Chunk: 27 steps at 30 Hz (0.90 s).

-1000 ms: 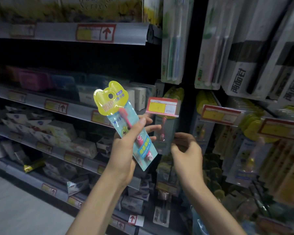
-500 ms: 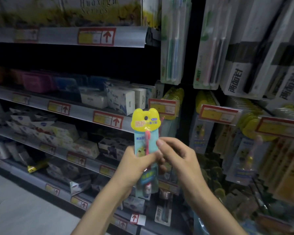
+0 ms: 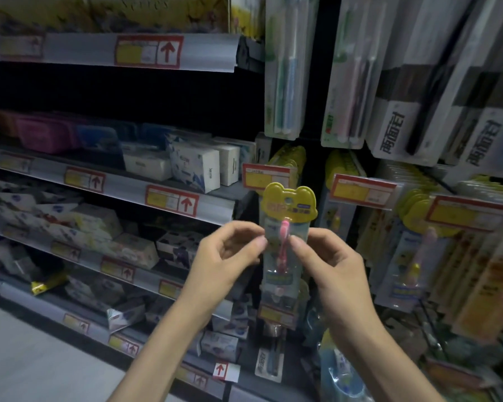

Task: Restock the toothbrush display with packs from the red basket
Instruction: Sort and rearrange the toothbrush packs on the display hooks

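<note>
In front of the hanging display, a toothbrush pack [image 3: 286,210] stands upright between the two hands. It is a clear sleeve with a pink brush inside and a yellow card top with a round hanging hole. The left hand [image 3: 224,256] pinches the pack's left edge with thumb and forefinger just under the yellow top, its other fingers curled loosely. The right hand [image 3: 328,262] meets the opposite edge at the same height, fingertips [image 3: 295,242] pressed on the sleeve, so the pack is held from both sides with its lower half hanging free below the fingers.

Just behind the yellow top sits a red-and-yellow price tag [image 3: 266,177] on the front of a peg, with a row of hanging packs [image 3: 291,158] of the same yellow-topped kind behind it. A second price tag [image 3: 363,190] lies to the right, in front of more such packs. Above hang tall toothbrush packs [image 3: 285,68]. To the left, a shelf [image 3: 215,204] carries white boxes [image 3: 195,166], with lower shelves of small cartons beneath it.
</note>
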Motion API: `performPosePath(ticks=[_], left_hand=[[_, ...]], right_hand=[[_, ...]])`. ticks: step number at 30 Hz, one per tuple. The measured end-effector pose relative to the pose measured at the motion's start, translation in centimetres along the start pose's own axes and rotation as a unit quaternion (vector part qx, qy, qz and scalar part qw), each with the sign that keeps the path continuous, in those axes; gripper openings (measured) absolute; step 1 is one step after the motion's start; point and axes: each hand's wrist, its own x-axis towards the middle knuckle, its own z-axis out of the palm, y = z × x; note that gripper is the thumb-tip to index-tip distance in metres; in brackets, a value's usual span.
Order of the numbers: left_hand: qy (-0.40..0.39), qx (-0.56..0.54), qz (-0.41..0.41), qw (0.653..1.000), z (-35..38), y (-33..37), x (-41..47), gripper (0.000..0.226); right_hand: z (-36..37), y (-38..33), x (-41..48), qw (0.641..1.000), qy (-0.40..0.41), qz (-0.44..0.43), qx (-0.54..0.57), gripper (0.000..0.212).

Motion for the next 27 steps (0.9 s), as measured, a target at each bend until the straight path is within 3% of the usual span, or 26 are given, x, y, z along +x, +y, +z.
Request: performPosePath(ticks=[2,6,9,14,19,27], left_hand=[[0.007,-0.013,0.005,1.000,0.3,0.4,0.2,0.023],[0.022,-0.047,-0.007,0.999,0.9,1.5,0.9,0.048],[0.012,-0.140,-0.026,0.990,1.2,1.7,1.4,0.069],[0.019,-0.254,-0.020,0.967,1.0,2.6,1.6,0.051],[0.010,-0.254,0.019,0.967,0.1,3.4,1.8,0.050],[-0.018,-0.230,0.065,0.971,-0.2,4.2,2.3,0.051]], right_hand=[[-0.6,0.1,0.1,1.000,0.012,0.000,-0.028,0.010],[-1.4,0.4,0.0,0.998,0.024,0.009,-0.052,0.012],[-1.5,0.7,0.2,0.997,0.031,0.014,-0.068,0.010],[-1.2,1.3,0.6,0.995,0.047,0.038,-0.075,0.008],[0.2,1.4,0.9,0.995,0.037,0.040,-0.088,0.018],[2.2,1.4,1.7,0.996,0.078,0.034,-0.030,0.011]])
